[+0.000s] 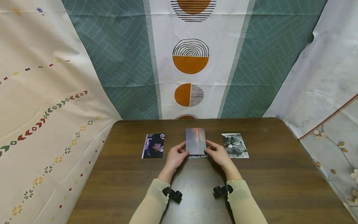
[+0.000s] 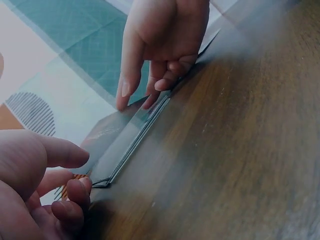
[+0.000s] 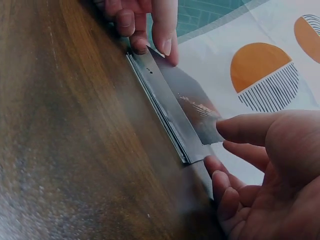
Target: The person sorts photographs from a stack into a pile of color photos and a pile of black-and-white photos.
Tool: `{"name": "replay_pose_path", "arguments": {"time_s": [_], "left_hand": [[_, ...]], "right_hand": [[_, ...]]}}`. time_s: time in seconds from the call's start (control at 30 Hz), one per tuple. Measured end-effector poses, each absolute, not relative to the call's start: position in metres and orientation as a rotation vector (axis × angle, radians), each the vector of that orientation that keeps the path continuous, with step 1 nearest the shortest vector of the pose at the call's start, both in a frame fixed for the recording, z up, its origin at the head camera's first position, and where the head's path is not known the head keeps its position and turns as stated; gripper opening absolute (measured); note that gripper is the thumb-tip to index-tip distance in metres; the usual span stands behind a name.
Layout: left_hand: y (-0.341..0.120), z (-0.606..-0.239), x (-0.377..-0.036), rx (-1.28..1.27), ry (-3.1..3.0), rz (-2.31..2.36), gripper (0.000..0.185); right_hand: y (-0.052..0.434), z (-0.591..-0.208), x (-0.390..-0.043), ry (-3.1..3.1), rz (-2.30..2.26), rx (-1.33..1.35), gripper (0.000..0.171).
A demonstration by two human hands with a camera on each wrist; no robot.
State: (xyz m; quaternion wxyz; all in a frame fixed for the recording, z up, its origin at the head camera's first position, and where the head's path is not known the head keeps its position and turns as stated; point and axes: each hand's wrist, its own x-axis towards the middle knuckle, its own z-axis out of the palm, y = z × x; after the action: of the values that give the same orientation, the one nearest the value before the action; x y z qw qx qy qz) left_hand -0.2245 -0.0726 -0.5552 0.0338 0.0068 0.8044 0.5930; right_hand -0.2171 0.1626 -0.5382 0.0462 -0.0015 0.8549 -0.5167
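A small stack of photo cards (image 3: 159,112) lies on the table, and its near edges show in both wrist views. Over it is a photo card with a pink and blue sunset over water (image 1: 195,141), set slightly back from the stack's near edge. My left hand (image 1: 176,157) holds this card's left side, thumb and fingers at the edge. On the opposite side my right hand (image 1: 219,153) holds the right edge the same way. In the right wrist view, the sunset card (image 3: 192,100) tilts up from the cards below.
To the left lies a photo of a dark-haired person in purple tones (image 1: 153,146). A black-and-white photo (image 1: 235,145) lies to the right, close to my right hand. The brown wooden table (image 1: 126,186) ends at patterned cloths (image 1: 128,62) behind and at both sides.
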Motion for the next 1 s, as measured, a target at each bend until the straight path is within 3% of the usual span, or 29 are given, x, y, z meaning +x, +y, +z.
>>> {"name": "replay_pose_path", "arguments": {"time_s": [1.0], "left_hand": [[-0.077,-0.545,-0.226,0.058,2.263,1.969,0.056]], "right_hand": [[0.16,-0.532,-0.218,2.514,-1.719,0.128,0.055]]}}
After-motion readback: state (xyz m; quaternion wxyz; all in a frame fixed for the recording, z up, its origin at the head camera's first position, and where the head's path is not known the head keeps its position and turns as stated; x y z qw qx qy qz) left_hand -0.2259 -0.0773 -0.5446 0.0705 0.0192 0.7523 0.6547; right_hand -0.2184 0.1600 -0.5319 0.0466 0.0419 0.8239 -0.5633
